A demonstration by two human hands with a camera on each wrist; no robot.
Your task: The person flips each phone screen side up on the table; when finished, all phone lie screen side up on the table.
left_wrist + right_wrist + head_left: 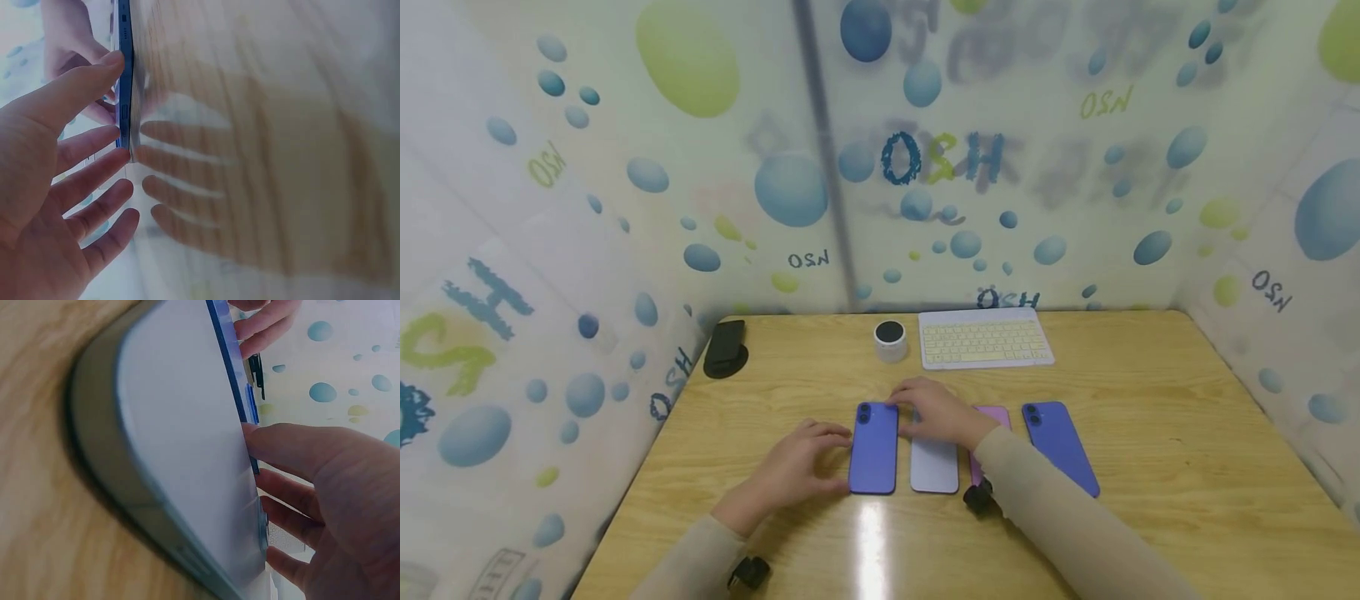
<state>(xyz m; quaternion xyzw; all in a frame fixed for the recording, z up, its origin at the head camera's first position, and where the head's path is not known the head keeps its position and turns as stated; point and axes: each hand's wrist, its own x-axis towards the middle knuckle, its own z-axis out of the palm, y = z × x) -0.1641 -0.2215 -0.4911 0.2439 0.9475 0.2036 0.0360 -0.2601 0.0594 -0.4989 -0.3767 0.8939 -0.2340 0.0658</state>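
Note:
A blue phone [874, 454] lies back up on the table, its cameras at the far left corner. My left hand [797, 467] is at its left side, and in the left wrist view the thumb [103, 72] and fingertips reach its edge. At the far right part of this phone is my right hand [943, 414], fingers at the top corner and thumb along the right side. A pale phone [934, 471] lies under that hand, partly covered. Beyond it, a pink phone [996, 414] is mostly hidden by the right forearm.
Another blue phone [1063, 450] lies tilted at the right of the row. Behind stand a white keyboard [987, 340] and a small white cylinder with a dark top [891, 342]. A black stand-like object [726, 350] is at the back left. Patterned walls surround the wooden table [1187, 442].

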